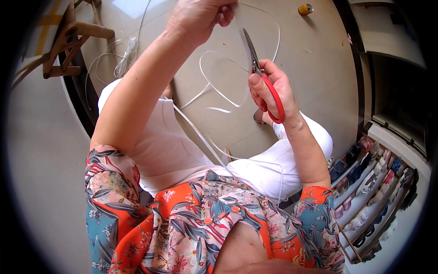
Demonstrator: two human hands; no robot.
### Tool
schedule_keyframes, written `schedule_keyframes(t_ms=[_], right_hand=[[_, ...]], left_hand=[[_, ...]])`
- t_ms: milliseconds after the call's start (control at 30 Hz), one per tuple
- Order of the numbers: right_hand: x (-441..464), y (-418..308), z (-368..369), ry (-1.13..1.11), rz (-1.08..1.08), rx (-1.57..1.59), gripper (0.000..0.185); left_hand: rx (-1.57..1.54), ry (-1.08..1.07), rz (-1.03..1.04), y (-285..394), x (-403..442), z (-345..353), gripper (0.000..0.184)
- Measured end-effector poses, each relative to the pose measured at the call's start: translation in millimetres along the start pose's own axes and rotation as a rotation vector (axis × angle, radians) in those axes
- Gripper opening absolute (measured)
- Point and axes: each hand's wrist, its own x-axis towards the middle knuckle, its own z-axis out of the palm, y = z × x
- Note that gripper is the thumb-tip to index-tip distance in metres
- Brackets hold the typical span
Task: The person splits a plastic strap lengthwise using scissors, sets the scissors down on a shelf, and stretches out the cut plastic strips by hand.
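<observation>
My right hand [273, 89] is wrapped round a pair of scissors [274, 100] with red handles. Their dark blades point up and away from me, and look slightly parted. At the top edge of the view, my left hand [203, 18] is closed with the fingers curled in. A thin white plastic cord [278, 34] arcs from beside its fingertips toward the scissors, so the hand seems to pinch it, though the top edge cuts off part of the grip. More white cord [200, 130] runs across my lap and loops over the floor between my legs.
A short white offcut [219, 109] lies on the tiled floor [310, 82]. A bundle of clear-white cord [125, 59] rests at the left, near a bamboo chair [86, 31]. A yellow can [305, 9] is at the top right. Shoes fill a rack [372, 196] at the lower right.
</observation>
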Motion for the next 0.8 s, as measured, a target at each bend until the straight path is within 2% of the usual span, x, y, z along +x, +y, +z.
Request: schedule_keyframes(t_ms=[367, 467, 800], right_hand=[[0, 3, 1, -0.019, 0.012, 0.014, 0.048], [1, 3, 3, -0.01, -0.028, -0.004, 0.042], [1, 5, 2, -0.007, -0.022, 0.031, 0.049]], left_hand=[[-0.02, 0.014, -0.005, -2, -4, 3, 0.012], [-0.015, 0.004, -0.009, -2, -6, 4, 0.013], [-0.022, -0.001, -0.025, -2, -13, 11, 0.013]])
